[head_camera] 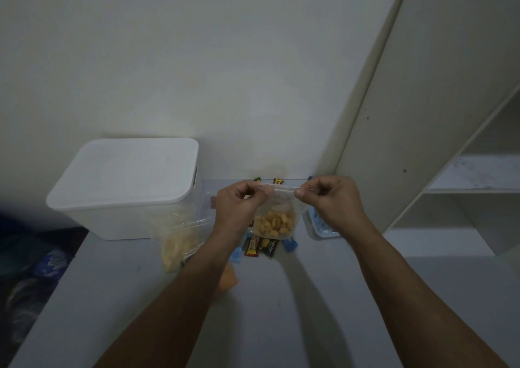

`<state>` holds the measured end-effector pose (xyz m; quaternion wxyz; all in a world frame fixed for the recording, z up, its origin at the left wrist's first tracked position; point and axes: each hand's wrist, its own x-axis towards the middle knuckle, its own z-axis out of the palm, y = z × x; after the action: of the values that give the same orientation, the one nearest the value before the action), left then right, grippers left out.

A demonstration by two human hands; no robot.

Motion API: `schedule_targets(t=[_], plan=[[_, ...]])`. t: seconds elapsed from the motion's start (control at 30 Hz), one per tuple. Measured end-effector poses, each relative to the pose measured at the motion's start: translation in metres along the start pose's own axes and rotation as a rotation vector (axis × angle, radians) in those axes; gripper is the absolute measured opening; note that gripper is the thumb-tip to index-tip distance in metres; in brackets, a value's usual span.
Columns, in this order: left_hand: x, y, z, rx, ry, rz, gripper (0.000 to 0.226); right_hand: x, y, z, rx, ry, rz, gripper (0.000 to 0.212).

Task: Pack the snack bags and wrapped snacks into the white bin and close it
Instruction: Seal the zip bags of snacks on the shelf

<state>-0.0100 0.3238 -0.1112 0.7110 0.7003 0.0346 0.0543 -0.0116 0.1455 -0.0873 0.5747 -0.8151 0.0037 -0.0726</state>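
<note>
My left hand (pixel 237 204) and my right hand (pixel 327 198) pinch the top strip of a small clear zip bag (pixel 277 221) of yellow-orange snack pieces, held up above the table. The white bin (pixel 123 221) stands at the back left with its white lid (pixel 126 170) on. A second clear bag (pixel 176 241) of pale yellow snacks leans against the bin's front right corner. Several small wrapped snacks (pixel 260 248) lie on the table under the held bag; more wrappers (pixel 278 181) peek out behind my hands by the wall. An orange packet (pixel 226 279) lies partly under my left forearm.
A white tray (pixel 319 231) with blue wrapped items sits right of my hands. A white shelf unit (pixel 461 193) with open compartments stands at the right. The table (pixel 281 311) meets the wall at the back; its left edge drops to dark patterned fabric (pixel 31 266).
</note>
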Motion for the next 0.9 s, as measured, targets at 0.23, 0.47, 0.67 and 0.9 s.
schedule_targets(t=[0.23, 0.47, 0.67, 0.9], plan=[[0.002, 0.003, 0.001, 0.003, 0.095, 0.054, 0.008, -0.001, -0.005, -0.007, 0.121, -0.064, 0.005, 0.018], [0.003, -0.003, -0.002, 0.053, 0.248, 0.037, 0.022, -0.004, -0.004, 0.000, 0.059, 0.072, -0.069, 0.018], [0.001, 0.007, 0.004, -0.033, 0.041, -0.198, 0.034, -0.007, 0.005, 0.005, 0.008, 0.105, -0.160, 0.029], [0.003, 0.006, 0.009, -0.155, -0.016, -0.264, 0.014, -0.008, 0.011, 0.004, 0.082, 0.033, -0.118, 0.021]])
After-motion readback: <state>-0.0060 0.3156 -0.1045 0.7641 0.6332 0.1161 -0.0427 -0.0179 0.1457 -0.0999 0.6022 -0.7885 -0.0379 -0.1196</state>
